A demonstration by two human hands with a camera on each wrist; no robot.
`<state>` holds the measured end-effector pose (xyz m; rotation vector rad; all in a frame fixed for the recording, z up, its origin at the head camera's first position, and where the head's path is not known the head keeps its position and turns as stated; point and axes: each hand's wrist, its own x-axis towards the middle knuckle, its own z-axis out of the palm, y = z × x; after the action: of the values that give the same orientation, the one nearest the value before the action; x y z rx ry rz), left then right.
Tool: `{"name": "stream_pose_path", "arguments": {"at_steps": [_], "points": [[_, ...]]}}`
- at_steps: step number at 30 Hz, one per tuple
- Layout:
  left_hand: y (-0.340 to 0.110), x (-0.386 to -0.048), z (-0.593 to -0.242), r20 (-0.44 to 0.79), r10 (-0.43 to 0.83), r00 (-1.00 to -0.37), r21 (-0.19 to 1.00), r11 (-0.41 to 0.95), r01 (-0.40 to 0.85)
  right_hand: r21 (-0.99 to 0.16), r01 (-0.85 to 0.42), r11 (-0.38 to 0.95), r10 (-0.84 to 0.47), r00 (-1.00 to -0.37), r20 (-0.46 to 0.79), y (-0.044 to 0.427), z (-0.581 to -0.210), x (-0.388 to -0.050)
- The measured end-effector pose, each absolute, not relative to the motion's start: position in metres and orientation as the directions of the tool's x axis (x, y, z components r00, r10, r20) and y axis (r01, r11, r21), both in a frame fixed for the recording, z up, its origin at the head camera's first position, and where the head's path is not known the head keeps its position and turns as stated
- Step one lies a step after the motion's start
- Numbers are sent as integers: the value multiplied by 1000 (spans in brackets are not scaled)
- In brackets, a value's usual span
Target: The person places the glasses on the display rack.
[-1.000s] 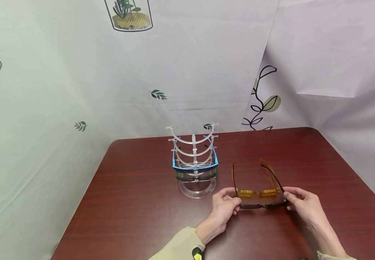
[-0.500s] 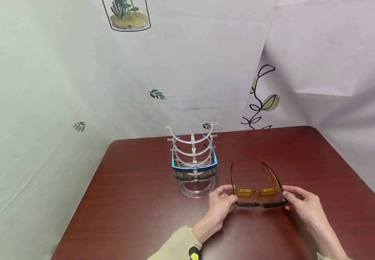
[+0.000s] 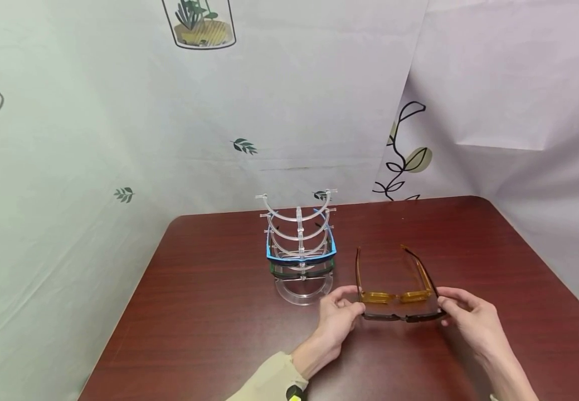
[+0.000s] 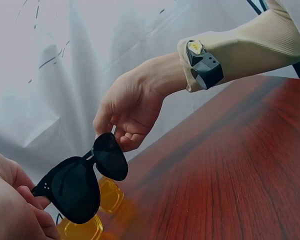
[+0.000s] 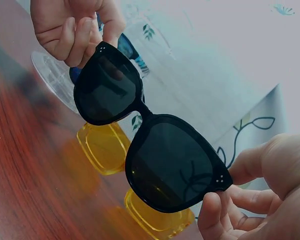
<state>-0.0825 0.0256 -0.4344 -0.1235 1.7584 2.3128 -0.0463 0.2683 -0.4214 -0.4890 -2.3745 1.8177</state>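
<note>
Left hand (image 3: 338,318) edged leftward, pinching black sunglasses (image 5: 147,116) by one corner; right hand (image 3: 473,320) pinching other.

No text, label, brand, number or sign is legible.

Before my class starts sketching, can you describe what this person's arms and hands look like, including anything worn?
The left hand and right hand are bare, without gloves. The left sleeve and right sleeve are cream. The left wrist device and right wrist device are dark, each with a yellow patch.
</note>
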Motion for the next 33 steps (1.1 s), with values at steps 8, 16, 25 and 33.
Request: {"name": "stream_pose_path", "arguments": {"at_steps": [8, 16, 25, 33], "points": [[20, -76, -424, -174, 124, -977, 949, -242, -200, -973, 123, 193, 320, -946, -56, 265, -414, -42], [15, -70, -413, -174, 129, -976, 957, -211, -199, -957, 165, 238, 321, -943, -83, 263, -403, -37], [7, -61, -403, -142, 114, -983, 971, -178, -161, -987, 65, 145, 300, -954, -18, 258, -396, -34], [1, -54, -394, -137, 96, -986, 973, -172, -152, -988, 12, 154, 292, -956, 34, 253, -390, -28]]}}
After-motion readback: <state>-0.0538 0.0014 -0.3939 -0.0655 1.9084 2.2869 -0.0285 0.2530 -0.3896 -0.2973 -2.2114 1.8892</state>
